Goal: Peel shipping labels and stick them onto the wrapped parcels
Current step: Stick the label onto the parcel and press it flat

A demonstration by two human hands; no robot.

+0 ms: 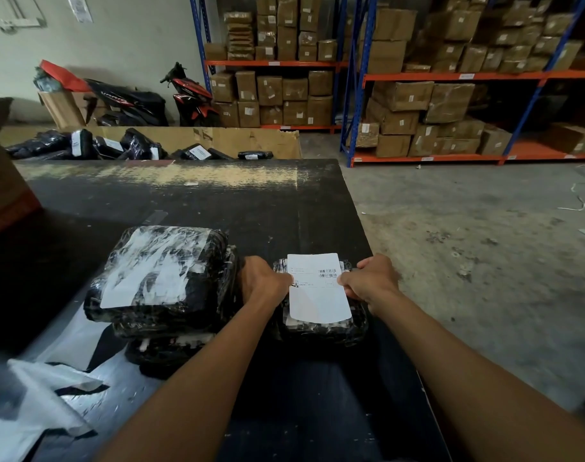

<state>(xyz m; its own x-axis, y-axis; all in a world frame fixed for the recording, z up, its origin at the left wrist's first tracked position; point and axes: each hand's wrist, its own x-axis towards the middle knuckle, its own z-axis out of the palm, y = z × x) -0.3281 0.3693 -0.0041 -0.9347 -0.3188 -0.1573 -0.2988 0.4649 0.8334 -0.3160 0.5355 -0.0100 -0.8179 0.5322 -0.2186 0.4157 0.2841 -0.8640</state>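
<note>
pressing a shipping label [318, 288] down onto a wrapped parcel [321, 325] at the near right part of the dark worktop [217, 201]. label lies flat on the parcel's top face, long axis running away from the person, barcode end toward the far side. it covers most of the top; black wrap shows around its edges.

left hand [264, 281] sits at the label's left edge, fingers curled, tips on or at the paper about halfway along. right hand [371, 278] mirrors it on the right edge, fingers curled down over the parcel's side, thumb at the label margin. neither is spread; both look pressed against label and parcel. whether a corner is pinched, cannot tell.

key relation: label lies directly between the 2 hands, both equally near, each at the midpoint of a long edge. near end of the label, toward the person, is not under either hand; judged next need is smoothing along the long axis toward that end.

to the left, just beside, a stack of wrapped parcels [161, 278], top one bearing a large pale patch. torn white backing or plastic [51, 388] at near left. labelled parcels [84, 145] piled beyond the worktop's far edge.
</note>
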